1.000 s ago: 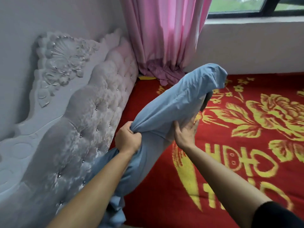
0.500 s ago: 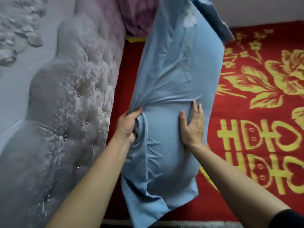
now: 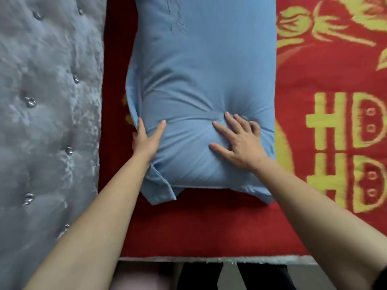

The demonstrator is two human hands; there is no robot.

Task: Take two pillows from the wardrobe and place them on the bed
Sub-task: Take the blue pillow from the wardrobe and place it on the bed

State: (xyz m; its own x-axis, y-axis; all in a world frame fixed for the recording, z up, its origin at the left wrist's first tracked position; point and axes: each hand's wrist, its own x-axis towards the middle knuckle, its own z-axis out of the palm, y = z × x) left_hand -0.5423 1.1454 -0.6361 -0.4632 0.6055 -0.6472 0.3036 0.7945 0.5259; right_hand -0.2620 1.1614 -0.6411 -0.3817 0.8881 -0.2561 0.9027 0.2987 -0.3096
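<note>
Since the earlier frame the blue pillow (image 3: 201, 84) has gone from held upright and bunched to lying flat on the bed (image 3: 209, 227), lengthwise beside the headboard (image 3: 48, 101), with a strip of red cover between them. Left hand (image 3: 147, 140) has released its fistful of cloth; it now rests open along the pillow's left edge, thumb on top and fingers at the side seam. Right hand (image 3: 240, 143) lies flat with fingers spread, pressing into the pillow's near right part — creases radiate from under it. Neither hand grips anything.

Pillowcase: smooth woven cotton-like fabric, plump fill, faint embroidered stitching near the top, a loose flap folded out at the near left corner. Bed cover: red plush blanket with yellow floral and character pattern. Headboard: grey crushed velvet, button-tufted with shiny studs. View now looks nearly straight down — the curtain and window are out of frame.
</note>
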